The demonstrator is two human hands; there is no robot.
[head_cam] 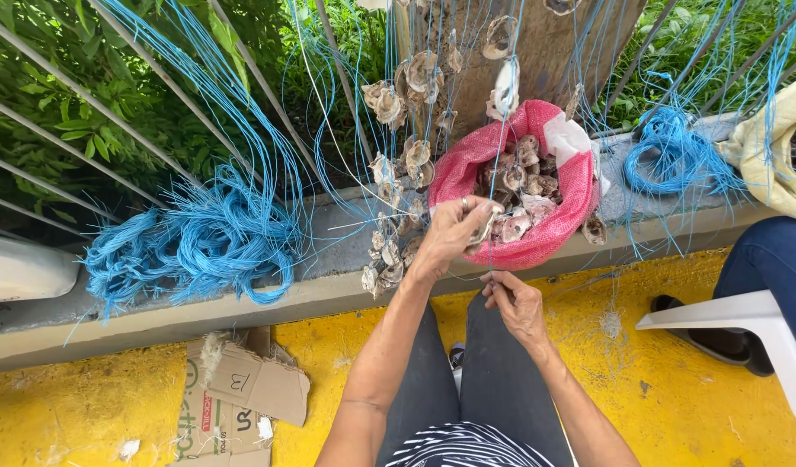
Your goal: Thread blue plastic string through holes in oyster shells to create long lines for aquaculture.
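My left hand [450, 232] is raised in front of a pink mesh sack [579, 195] and grips an oyster shell [484, 227] at its fingertips. Lower down, above my knees, my right hand [512, 301] pinches a thin blue string [491, 278] that runs up toward the shell. The sack lies open on a concrete ledge [329, 259] and holds several grey shells [527, 186]. Left of the sack, strings of threaded shells [398, 173] hang from blue lines.
Bundles of blue cord [216, 238] lie on the ledge at left, another bundle [674, 160] at right. Metal railing bars [86, 104] back onto green plants. Torn cardboard [233, 389] lies on the yellow floor. A white plastic chair [761, 324] and another person's leg [774, 259] are at right.
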